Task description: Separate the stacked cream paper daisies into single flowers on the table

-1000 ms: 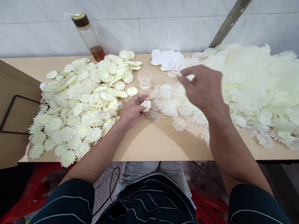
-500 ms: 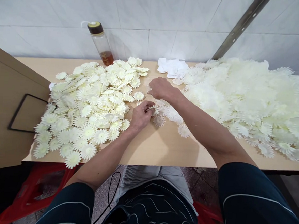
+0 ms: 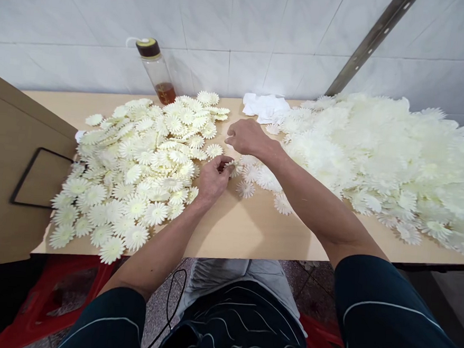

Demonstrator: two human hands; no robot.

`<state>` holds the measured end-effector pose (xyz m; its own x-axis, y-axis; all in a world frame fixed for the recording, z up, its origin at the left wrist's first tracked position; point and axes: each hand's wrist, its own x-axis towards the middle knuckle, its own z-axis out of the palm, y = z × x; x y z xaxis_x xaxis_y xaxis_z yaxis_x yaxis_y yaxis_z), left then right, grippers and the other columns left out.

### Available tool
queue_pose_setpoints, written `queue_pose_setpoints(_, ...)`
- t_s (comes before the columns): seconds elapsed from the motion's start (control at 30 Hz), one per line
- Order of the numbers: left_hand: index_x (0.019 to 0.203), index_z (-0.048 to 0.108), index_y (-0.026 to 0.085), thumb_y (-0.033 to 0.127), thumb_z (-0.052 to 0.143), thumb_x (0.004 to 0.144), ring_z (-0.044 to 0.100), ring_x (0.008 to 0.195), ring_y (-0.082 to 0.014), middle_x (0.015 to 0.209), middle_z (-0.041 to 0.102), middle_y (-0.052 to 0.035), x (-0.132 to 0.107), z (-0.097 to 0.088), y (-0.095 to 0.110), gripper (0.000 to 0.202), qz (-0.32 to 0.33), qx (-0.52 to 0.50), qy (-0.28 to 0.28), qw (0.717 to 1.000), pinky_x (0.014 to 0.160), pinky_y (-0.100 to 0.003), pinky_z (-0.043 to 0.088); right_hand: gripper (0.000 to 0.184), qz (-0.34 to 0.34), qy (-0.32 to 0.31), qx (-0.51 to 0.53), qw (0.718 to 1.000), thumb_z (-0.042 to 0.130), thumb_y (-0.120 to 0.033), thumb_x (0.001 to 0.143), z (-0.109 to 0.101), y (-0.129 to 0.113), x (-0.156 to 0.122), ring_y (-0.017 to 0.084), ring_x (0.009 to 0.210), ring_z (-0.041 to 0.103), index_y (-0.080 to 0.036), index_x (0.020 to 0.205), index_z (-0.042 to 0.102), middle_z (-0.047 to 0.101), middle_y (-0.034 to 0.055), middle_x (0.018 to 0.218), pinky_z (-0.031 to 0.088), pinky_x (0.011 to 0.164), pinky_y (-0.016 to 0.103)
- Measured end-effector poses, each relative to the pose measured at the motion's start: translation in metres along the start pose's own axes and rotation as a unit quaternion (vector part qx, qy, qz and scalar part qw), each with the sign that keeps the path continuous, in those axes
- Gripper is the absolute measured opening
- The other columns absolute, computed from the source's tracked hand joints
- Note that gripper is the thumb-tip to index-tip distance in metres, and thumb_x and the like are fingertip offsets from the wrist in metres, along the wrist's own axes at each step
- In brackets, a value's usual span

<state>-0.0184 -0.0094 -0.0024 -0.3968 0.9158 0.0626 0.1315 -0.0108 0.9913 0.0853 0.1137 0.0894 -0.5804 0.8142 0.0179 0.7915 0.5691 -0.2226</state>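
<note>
Sorted daisy spread [image 3: 137, 162] lies left on the table [image 3: 244, 233], bottle [image 3: 157, 70] behind it. Left hand [image 3: 211, 179] pinches one cream flower [image 3: 231, 166] at table centre. Right hand [image 3: 247, 137] hovers curled just beyond it; can't tell if it's holding anything. Loose heap [image 3: 380, 152] on the right could slide if the forearm brushes it.

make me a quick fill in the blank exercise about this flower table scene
1. The left hand pinches a small cream ____ in its fingers.
2. The bottle by the tiled wall holds a little ____ liquid.
3. The bigger, looser flower heap lies on the person's ____ side.
4. The right hand is held just ____ the left hand, farther from the person.

Missing words: flower; amber; right; beyond
</note>
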Motion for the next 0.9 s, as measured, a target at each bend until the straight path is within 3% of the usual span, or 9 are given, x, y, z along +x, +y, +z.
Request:
queue_pose_setpoints(0.1,0.090,0.081,0.020,0.023,0.083,0.082,0.065,0.058,-0.0136,0.071,0.076,0.0013,0.002,-0.001,-0.001,0.009,-0.004,-0.012,0.008,1.000,0.061,-0.026,0.061,0.008,-0.018,0.086,0.045,0.995,0.071,-0.023,0.104,0.000,0.006,-0.006,0.038,0.112,0.072,-0.019,0.106,0.078,0.081,0.0161,0.117,0.054,0.102,0.054)
queue_pose_setpoints(0.17,0.088,0.081,0.019,0.028,0.087,0.080,0.064,0.056,-0.0129,0.068,0.075,0.0015,0.003,-0.001,-0.001,0.013,-0.009,-0.036,0.011,0.999,0.059,-0.025,0.061,0.012,-0.038,0.110,0.076,0.990,0.070,-0.021,0.103,0.002,0.011,-0.010,0.038,0.118,0.071,-0.021,0.111,0.079,0.082,0.0146,0.123,0.052,0.108,0.055)
queue_pose_setpoints(0.4,0.084,0.083,0.017,0.037,0.090,0.082,0.063,0.052,-0.0107,0.067,0.074,0.0010,0.006,-0.002,0.001,0.021,-0.001,-0.092,0.022,0.996,0.051,-0.022,0.058,0.019,-0.039,0.203,0.249,0.946,0.064,-0.027,0.102,-0.001,0.029,-0.049,0.028,0.108,0.075,-0.023,0.104,0.082,0.086,0.0085,0.117,0.056,0.106,0.049)
queue_pose_setpoints(0.57,0.086,0.085,0.018,0.044,0.087,0.086,0.062,0.049,-0.0112,0.060,0.070,0.0017,0.000,0.000,0.001,0.026,0.030,-0.080,0.010,0.996,0.045,-0.020,0.050,0.024,0.002,0.153,0.336,0.929,0.070,-0.042,0.100,0.021,0.033,-0.090,0.028,0.104,0.077,-0.021,0.100,0.081,0.086,0.0111,0.112,0.058,0.098,0.044)
queue_pose_setpoints(0.7,0.088,0.084,0.019,0.045,0.088,0.086,0.062,0.049,-0.0101,0.060,0.070,0.0026,-0.009,0.005,0.002,0.027,0.076,-0.078,-0.015,0.994,0.048,-0.019,0.051,0.029,0.020,0.113,0.327,0.938,0.075,-0.047,0.098,0.035,0.028,-0.107,0.024,0.093,0.071,-0.020,0.086,0.072,0.080,0.0075,0.096,0.051,0.087,0.036)
queue_pose_setpoints(0.8,0.092,0.083,0.019,0.044,0.089,0.087,0.064,0.050,-0.0100,0.061,0.071,0.0031,-0.013,0.008,0.002,0.027,0.089,-0.079,-0.013,0.993,0.051,-0.020,0.054,0.048,0.018,0.108,0.295,0.949,0.076,-0.045,0.098,0.033,0.026,-0.112,0.017,0.074,0.051,-0.022,0.065,0.049,0.056,-0.0013,0.066,0.038,0.073,0.033)
queue_pose_setpoints(0.9,0.094,0.081,0.019,0.048,0.088,0.090,0.064,0.049,-0.0101,0.060,0.070,0.0037,-0.015,0.009,0.005,0.031,0.096,-0.070,-0.029,0.992,0.053,-0.020,0.055,0.049,0.025,0.106,0.324,0.940,0.074,-0.039,0.099,0.028,0.026,-0.116,0.015,0.071,0.040,-0.022,0.064,0.043,0.042,-0.0044,0.062,0.031,0.069,0.032)
